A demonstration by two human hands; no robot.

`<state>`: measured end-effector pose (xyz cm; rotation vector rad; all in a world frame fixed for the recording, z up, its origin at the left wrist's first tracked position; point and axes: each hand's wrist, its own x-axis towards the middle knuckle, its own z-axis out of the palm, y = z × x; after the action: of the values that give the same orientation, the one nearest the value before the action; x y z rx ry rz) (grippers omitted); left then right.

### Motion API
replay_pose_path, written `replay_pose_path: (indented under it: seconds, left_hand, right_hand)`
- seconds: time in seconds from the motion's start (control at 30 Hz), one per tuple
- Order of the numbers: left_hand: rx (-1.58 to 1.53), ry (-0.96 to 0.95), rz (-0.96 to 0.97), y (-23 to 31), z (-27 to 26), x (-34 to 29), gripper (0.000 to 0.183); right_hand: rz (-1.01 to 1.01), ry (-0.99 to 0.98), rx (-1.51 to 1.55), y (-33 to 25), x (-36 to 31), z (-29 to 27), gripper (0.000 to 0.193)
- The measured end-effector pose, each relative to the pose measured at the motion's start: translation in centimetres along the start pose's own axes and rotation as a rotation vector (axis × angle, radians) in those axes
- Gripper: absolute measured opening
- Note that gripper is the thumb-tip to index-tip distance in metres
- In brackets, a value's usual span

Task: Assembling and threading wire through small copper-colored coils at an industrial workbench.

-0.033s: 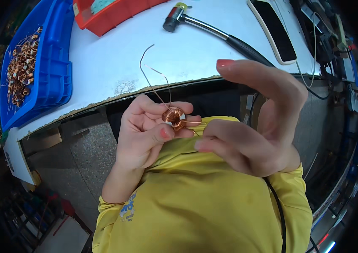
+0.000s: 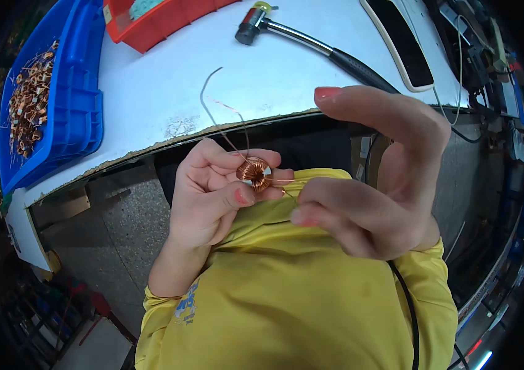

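Note:
My left hand (image 2: 203, 194) pinches a small ring-shaped coil (image 2: 251, 174) wound with copper wire, with white patches on it. Two long wire ends (image 2: 211, 111) rise from the coil toward the table. On its other side, thin copper wire ends (image 2: 285, 180) stretch to my right hand (image 2: 379, 185). There the thumb and a bent finger close at the wire; the exact grip is partly hidden and blurred. Another finger of that hand is raised and hooked above. Both hands are in front of the table edge, over my yellow shirt.
A blue bin (image 2: 77, 105) of several copper coils stands at the table's left. At the back are a red bin (image 2: 151, 34), a mallet (image 2: 302, 40) with a black handle, and a phone (image 2: 401, 46). Cables (image 2: 459, 74) run along the right side.
My right thumb and bent finger have shifted slightly to the right, away from the coil. My left hand and the coil stay nearly in place.

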<state>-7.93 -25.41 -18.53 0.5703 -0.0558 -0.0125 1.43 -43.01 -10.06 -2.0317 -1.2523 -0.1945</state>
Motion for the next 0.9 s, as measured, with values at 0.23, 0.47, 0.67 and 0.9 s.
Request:
replay_pose_path:
  seconds: [0.23, 0.47, 0.67, 0.9]
  left_hand:
    - [-0.214, 0.157, 0.006, -1.0, 0.2, -0.1, 0.027]
    - [-0.268, 0.277, -0.006, -1.5, 0.9, -0.6, 0.025]
    - [-0.047, 0.242, -0.092, -0.2, 2.1, 0.8, 0.026]
    - [0.269, 0.234, -0.131, 0.5, 2.9, 0.5, 0.033]
  right_hand:
    - [-0.023, 0.394, -0.043, -1.9, -3.5, 4.5, 0.01]
    - [-0.311, 0.534, -0.263, 0.6, -5.0, 8.1, 0.023]
    - [-0.237, 0.636, -0.275, 0.3, -5.3, 7.7, 0.038]
    - [0.324, -0.016, 0.548, 3.5, 0.1, 3.2, 0.028]
